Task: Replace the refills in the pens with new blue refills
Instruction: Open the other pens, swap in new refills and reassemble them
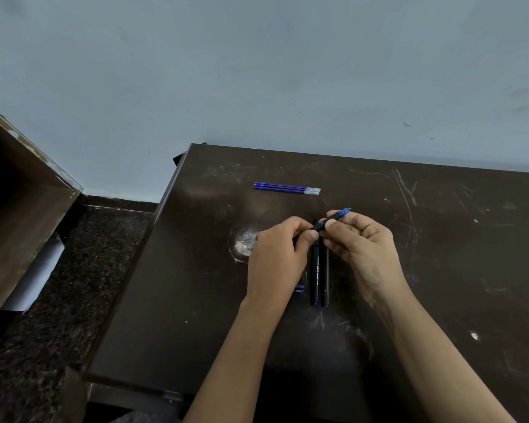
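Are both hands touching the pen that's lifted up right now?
Touching. The head view shows the left hand and right hand each pinching the held pen above the table.

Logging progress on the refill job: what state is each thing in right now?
Held pen: off the table, gripped by both hands, blue end up.
Left hand: closed on the pen.
Right hand: closed on the pen.
Two black pens: lying side by side.
Blue refills: lying bunched, untouched.
Table: scratched.
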`<act>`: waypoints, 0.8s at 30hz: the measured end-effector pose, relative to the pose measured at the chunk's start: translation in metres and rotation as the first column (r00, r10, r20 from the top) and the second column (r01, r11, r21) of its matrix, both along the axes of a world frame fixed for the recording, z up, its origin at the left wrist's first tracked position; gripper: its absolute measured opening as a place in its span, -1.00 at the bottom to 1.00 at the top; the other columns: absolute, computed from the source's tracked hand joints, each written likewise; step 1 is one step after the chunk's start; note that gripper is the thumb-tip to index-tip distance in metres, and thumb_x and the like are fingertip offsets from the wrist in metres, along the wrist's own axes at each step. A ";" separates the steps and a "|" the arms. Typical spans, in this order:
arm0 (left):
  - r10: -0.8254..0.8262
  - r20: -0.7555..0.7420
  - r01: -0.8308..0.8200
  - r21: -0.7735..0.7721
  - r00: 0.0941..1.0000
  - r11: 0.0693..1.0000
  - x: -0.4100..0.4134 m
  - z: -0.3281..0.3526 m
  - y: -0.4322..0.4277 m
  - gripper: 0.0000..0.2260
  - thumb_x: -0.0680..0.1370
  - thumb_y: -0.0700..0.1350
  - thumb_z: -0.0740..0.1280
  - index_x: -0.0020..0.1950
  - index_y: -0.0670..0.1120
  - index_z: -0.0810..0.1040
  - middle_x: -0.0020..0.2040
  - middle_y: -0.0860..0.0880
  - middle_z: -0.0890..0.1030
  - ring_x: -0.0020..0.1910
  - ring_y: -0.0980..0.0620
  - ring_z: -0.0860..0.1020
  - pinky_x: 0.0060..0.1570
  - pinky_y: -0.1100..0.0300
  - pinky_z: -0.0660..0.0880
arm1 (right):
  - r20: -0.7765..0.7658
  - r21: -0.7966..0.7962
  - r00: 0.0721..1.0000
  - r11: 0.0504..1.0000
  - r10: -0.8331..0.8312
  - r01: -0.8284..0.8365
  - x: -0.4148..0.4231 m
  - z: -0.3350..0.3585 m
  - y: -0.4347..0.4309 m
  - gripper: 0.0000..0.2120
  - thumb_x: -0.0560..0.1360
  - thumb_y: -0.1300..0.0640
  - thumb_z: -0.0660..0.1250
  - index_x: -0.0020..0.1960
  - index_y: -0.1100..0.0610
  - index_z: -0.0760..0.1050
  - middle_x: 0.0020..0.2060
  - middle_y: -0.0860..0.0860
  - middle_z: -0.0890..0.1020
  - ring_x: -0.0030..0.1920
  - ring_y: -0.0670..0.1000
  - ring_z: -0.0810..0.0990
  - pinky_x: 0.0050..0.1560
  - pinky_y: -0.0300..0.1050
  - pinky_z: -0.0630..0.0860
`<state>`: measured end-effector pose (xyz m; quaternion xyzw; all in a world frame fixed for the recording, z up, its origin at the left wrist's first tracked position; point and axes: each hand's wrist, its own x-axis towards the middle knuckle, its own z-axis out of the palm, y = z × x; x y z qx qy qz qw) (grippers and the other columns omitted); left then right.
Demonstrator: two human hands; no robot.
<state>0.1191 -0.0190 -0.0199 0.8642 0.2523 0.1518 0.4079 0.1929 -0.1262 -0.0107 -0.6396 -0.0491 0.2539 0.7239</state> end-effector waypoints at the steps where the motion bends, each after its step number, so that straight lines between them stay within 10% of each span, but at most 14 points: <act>1: 0.005 0.018 -0.005 -0.002 1.000 1.000 -0.001 0.001 0.000 -0.92 0.52 -0.05 0.37 -0.02 0.00 0.58 -0.15 0.12 0.64 -0.13 0.21 0.59 -0.12 0.31 0.50 | -0.004 0.006 1.000 1.000 0.001 -0.001 0.000 0.000 0.000 -0.90 0.48 0.30 0.35 -0.04 0.20 0.61 -0.27 0.07 0.67 -0.18 0.00 0.64 0.00 -0.08 0.57; 24: 0.014 0.064 -0.014 -0.001 0.998 1.000 0.000 0.001 0.000 -0.90 0.48 -0.02 0.39 -0.04 0.02 0.56 -0.13 0.11 0.63 -0.11 0.20 0.58 -0.13 0.34 0.48 | 0.024 0.009 1.000 1.000 0.004 -0.004 0.000 -0.003 0.000 -0.90 0.47 0.28 0.36 -0.02 0.24 0.61 -0.30 0.06 0.65 -0.18 0.02 0.61 0.02 -0.04 0.54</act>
